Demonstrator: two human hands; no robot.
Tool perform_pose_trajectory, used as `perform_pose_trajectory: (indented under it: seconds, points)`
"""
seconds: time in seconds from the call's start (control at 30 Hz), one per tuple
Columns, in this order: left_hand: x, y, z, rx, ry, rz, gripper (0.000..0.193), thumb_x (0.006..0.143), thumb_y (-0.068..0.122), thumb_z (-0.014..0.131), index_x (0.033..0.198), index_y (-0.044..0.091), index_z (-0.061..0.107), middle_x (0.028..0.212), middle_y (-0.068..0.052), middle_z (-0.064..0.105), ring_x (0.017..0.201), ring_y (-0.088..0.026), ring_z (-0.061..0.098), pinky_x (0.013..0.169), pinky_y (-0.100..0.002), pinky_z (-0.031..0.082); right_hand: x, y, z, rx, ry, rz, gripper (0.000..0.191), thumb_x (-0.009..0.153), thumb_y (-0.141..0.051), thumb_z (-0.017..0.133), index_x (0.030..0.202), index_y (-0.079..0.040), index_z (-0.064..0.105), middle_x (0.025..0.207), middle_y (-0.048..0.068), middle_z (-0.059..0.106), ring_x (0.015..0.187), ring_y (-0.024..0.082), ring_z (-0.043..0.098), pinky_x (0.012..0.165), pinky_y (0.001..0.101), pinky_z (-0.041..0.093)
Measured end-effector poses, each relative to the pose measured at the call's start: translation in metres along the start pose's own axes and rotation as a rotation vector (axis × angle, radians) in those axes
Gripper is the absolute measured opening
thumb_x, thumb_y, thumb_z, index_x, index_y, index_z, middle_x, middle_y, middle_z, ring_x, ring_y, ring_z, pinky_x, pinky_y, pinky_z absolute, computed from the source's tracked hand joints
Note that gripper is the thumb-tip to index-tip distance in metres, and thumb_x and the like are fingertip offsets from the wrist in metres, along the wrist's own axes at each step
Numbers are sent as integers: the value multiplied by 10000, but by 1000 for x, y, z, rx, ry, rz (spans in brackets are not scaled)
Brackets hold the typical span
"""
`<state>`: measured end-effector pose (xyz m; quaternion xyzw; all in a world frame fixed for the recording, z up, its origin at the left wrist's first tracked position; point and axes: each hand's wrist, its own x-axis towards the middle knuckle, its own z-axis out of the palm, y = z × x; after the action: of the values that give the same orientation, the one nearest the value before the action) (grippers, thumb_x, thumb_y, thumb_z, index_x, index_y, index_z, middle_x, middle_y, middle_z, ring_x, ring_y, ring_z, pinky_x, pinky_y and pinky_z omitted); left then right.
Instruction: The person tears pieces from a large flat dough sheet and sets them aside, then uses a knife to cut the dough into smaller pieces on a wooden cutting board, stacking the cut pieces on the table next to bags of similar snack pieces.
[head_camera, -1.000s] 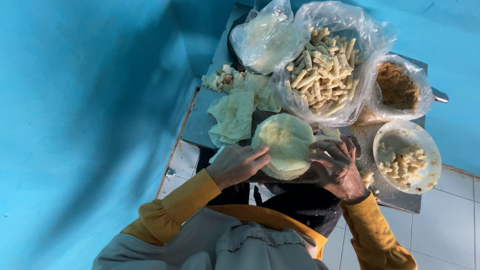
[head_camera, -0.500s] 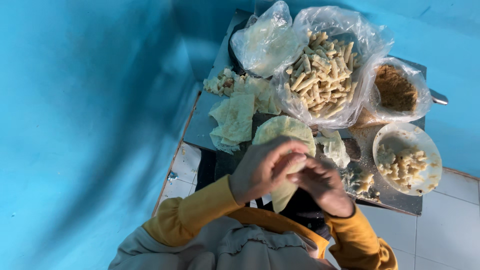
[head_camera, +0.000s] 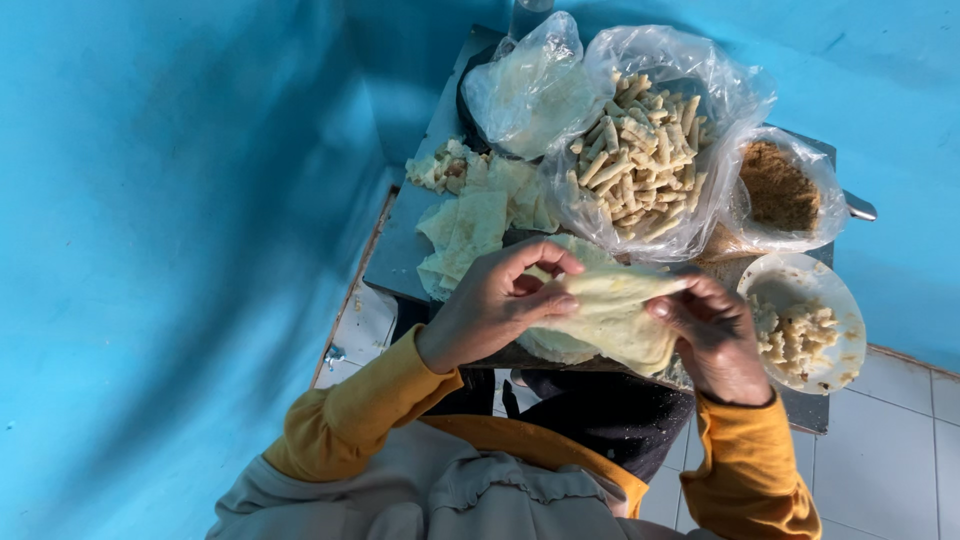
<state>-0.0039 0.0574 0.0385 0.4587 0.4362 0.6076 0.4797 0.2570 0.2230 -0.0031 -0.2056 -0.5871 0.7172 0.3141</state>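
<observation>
Both my hands hold one thin, pale yellow wrapper sheet (head_camera: 612, 318) in the air above the near edge of a small grey table (head_camera: 400, 255). My left hand (head_camera: 497, 300) pinches the sheet's left edge between thumb and fingers. My right hand (head_camera: 716, 335) grips its right edge, fingers partly curled under it. More of the same wrappers (head_camera: 470, 225) lie loosely stacked on the table just beyond my left hand. Both sleeves are mustard yellow.
A clear bag of pale rolled sticks (head_camera: 640, 150) sits at the table's middle back, another bag of wrappers (head_camera: 530, 90) to its left, a bag of brown filling (head_camera: 778, 190) to its right. A white plate (head_camera: 845, 340) with pale pieces stands at the right. Blue walls close in on the left and behind.
The round wrapper that lay flat on the table a second ago has been lifted. My hands came together over it and now hold it stretched between them.
</observation>
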Motion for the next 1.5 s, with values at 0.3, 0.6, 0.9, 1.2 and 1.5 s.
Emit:
perform_pose_trajectory:
  seconds: [0.3, 0.6, 0.9, 1.2, 1.5]
  points:
    - [47, -57, -28, 522, 139, 127, 240, 907, 171, 762, 1086, 41, 669, 980, -76, 724, 853, -173, 708, 748, -312, 600, 54, 26, 6, -97, -235, -29, 436, 874, -249, 752, 1244, -53, 630, 1047, 88, 749, 971, 149, 709, 894, 298, 575]
    - [39, -90, -29, 631, 292, 159, 235, 875, 62, 695, 1102, 28, 647, 947, -113, 710, 840, -238, 717, 756, -352, 576, 54, 42, 3, -527, -15, 128, 191, 982, -128, 680, 1111, 12, 697, 863, 22, 705, 681, 48, 596, 558, 217, 499]
    - [30, -87, -17, 918, 268, 348, 314, 883, 50, 707, 1190, 13, 651, 1148, -177, 675, 1097, -348, 601, 965, -423, 475, 54, 23, 36, -1193, 119, -31, 276, 960, -161, 719, 1189, -11, 685, 937, 134, 733, 810, 207, 673, 723, 374, 561]
    - [27, -101, -70, 1019, 473, 323, 212, 1004, 105, 623, 1198, 80, 704, 1138, -119, 706, 1062, -313, 650, 957, -420, 503, 26, 58, 68, -1393, -104, -388, 527, 1033, -260, 533, 1540, -126, 485, 1640, 143, 381, 1530, 341, 338, 1238, 557, 215]
    - [40, -95, -116, 1371, 626, 236, 139, 777, 149, 812, 789, 115, 678, 888, -103, 636, 966, -326, 551, 894, -504, 424, 26, 59, 65, -1356, -104, -374, 531, 1026, -277, 529, 1538, -143, 478, 1633, 150, 390, 1528, 348, 327, 1232, 554, 183]
